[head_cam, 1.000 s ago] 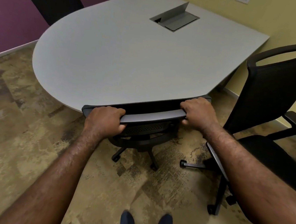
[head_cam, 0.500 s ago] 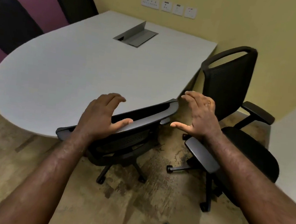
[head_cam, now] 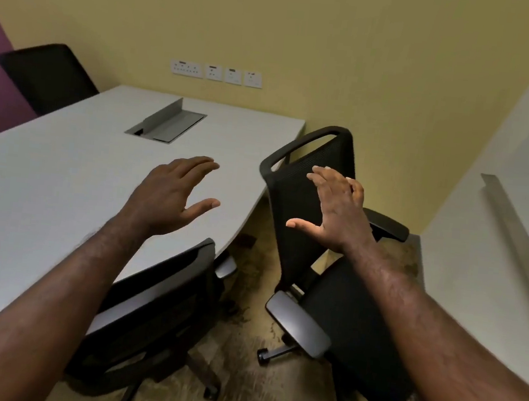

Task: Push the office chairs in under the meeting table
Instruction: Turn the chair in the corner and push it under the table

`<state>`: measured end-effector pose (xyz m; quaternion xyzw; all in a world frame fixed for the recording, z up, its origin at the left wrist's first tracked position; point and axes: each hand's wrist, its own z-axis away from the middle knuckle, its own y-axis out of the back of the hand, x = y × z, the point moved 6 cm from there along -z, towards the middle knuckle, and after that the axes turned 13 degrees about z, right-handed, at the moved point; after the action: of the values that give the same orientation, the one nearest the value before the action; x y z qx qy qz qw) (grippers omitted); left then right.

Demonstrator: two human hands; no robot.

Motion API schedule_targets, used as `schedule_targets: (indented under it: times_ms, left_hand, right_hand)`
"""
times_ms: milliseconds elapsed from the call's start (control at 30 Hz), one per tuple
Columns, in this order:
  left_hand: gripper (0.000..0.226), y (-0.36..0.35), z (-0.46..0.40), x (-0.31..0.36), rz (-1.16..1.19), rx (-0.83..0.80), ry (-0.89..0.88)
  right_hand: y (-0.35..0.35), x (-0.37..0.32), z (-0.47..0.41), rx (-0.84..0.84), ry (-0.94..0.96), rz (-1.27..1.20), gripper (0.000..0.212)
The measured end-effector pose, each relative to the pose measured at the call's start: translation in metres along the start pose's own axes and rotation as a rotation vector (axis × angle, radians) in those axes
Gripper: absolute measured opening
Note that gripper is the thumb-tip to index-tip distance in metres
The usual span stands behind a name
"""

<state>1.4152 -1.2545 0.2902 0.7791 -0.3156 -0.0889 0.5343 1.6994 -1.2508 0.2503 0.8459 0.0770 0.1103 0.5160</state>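
The grey meeting table (head_cam: 63, 179) fills the left half of the view. One black office chair (head_cam: 162, 294) is tucked in at its near edge, its backrest top against the tabletop. A second black mesh chair (head_cam: 310, 185) stands out from the table's right side, seat and armrests turned toward me. My left hand (head_cam: 169, 193) hovers open above the tabletop, holding nothing. My right hand (head_cam: 337, 208) is open in the air in front of the mesh chair's backrest, not touching it.
Another black chair (head_cam: 47, 76) sits at the far left by the purple wall. A raised cable flap (head_cam: 167, 121) is set in the tabletop. Yellow wall with sockets (head_cam: 216, 72) behind; a white wall or door (head_cam: 495, 257) close on the right.
Both hands let go of the near chair's backrest and lifted, fingers spread. The view turned right and up toward the mesh chair.
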Motion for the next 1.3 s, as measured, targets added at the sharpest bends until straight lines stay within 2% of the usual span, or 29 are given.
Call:
schedule_targets:
  times_ms: [200,333,633,800,933,1133,1300]
  left_hand:
    - [0.062,-0.036,-0.061,0.004,-0.026,-0.078,-0.048]
    - [0.066,-0.059,-0.092,-0.006,-0.077,-0.155,-0.039]
    - [0.072,-0.099,-0.165,-0.049,-0.062,-0.273,-0.092]
    - [0.066,-0.127,-0.227,-0.077,-0.038,-0.316,-0.159]
    - [0.056,-0.15,-0.281,-0.102,0.049,-0.308,-0.175]
    - [0.053,-0.193,-0.35,-0.128,0.192,-0.32,-0.201]
    - [0.05,-0.233,-0.383,-0.138,0.519,-0.382,-0.026]
  right_hand:
    - [-0.007,0.049,-0.011,-0.003,-0.054,0.023,0.096]
    - [-0.017,0.064,-0.016,-0.024,-0.083,0.025,0.095]
    - [-0.048,0.06,-0.04,-0.077,-0.153,0.03,0.094]
    - [-0.065,0.053,-0.076,-0.052,-0.309,0.007,0.09]
    - [-0.082,0.042,-0.114,-0.073,-0.433,0.002,0.089]
    - [-0.118,0.025,-0.168,-0.174,-0.588,-0.087,0.091]
    - [-0.157,0.006,-0.201,-0.247,-0.742,-0.301,0.096]
